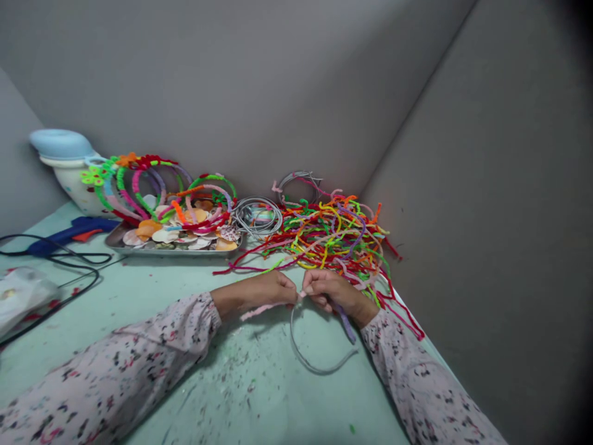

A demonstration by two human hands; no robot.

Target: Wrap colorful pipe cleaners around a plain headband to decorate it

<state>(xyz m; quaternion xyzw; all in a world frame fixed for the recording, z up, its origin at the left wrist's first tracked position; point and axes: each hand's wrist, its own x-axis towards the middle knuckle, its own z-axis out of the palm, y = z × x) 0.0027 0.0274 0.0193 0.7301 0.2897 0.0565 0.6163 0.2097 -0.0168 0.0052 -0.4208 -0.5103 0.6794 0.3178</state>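
Note:
My left hand (278, 288) is closed on a pale pink pipe cleaner (257, 311), whose loose end sticks out to the left below the fingers. Facing it almost fingertip to fingertip, my right hand (328, 289) pinches a thin grey headband (319, 371) where the pink strand meets it. The grey hoop curves down below both hands, just above or on the table. A fuzzy purple length (346, 326) comes out under my right palm; how it joins the headband is hidden by the hand.
Behind my right hand lies a heap of colourful pipe cleaners (333, 235). Beside it are coiled grey bands (257, 216). A metal tray (180, 251) holds shells and finished headbands (139, 185). A blue glue gun (69, 235), its black cord (88, 272) and a white container (74, 179) stand left.

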